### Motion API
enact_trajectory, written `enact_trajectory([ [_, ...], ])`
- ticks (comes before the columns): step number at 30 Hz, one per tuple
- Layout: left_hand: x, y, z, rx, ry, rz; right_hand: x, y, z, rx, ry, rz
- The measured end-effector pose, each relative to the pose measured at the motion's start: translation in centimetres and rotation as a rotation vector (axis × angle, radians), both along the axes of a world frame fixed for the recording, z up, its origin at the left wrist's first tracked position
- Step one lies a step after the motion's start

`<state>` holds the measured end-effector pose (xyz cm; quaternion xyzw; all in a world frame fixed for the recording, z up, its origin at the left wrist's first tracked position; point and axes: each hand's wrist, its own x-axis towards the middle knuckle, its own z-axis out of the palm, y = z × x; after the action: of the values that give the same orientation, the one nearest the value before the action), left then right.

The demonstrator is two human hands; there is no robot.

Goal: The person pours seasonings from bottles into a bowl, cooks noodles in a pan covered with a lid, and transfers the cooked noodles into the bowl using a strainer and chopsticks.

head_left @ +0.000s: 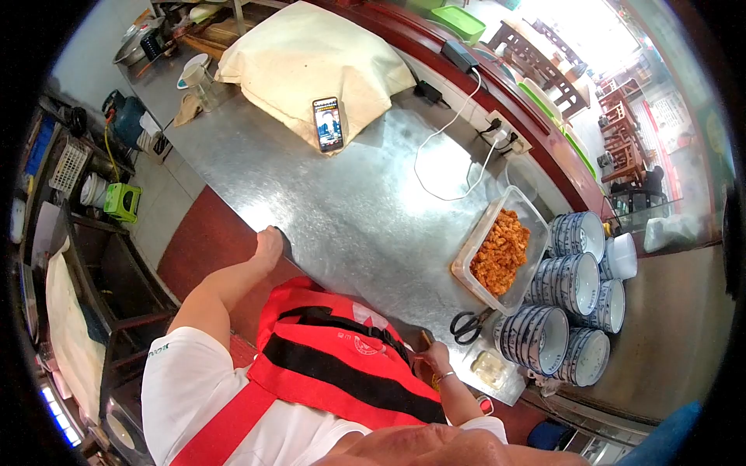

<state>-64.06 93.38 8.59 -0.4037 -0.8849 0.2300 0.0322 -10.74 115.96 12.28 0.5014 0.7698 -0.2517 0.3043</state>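
Note:
My left hand (270,245) is at the near edge of the steel table (334,202), its fingers bent down and mostly hidden, with a dark patch beside it. Close to my body at the same edge, my right hand (435,357), with a bracelet at the wrist, has its fingers closed; a small tan tip shows at them, too small to name. Near that hand lie black-handled scissors (466,328) and a clear plastic container (489,368) with pale contents. Beyond the scissors stands a clear tub (460,268) of reddish-orange chopped food (501,252).
Stacks of blue-and-white bowls (536,338) line the right side. Toward the back, a phone (328,124) rests against a cream cloth (311,54) covering something bulky. A white cable (417,159) runs from the wall sockets (509,133). A clear jug (200,85) stands at the far left.

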Motion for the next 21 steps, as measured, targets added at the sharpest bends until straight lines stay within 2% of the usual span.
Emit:
enact_trajectory([
  [12, -0.4, -0.5, 0.2, -0.03, -0.068, -0.056, -0.3, -0.1, 0.8, -0.037, 0.02, -0.065],
  [18, -0.6, -0.6, 0.2, 0.039, -0.094, -0.071, -1.3, -0.2, 2.6, -0.069, 0.045, -0.051],
  [21, -0.7, -0.8, 0.1, 0.028, -0.101, -0.113, -0.3, -0.2, 0.9, 0.005, 0.043, 0.033],
])
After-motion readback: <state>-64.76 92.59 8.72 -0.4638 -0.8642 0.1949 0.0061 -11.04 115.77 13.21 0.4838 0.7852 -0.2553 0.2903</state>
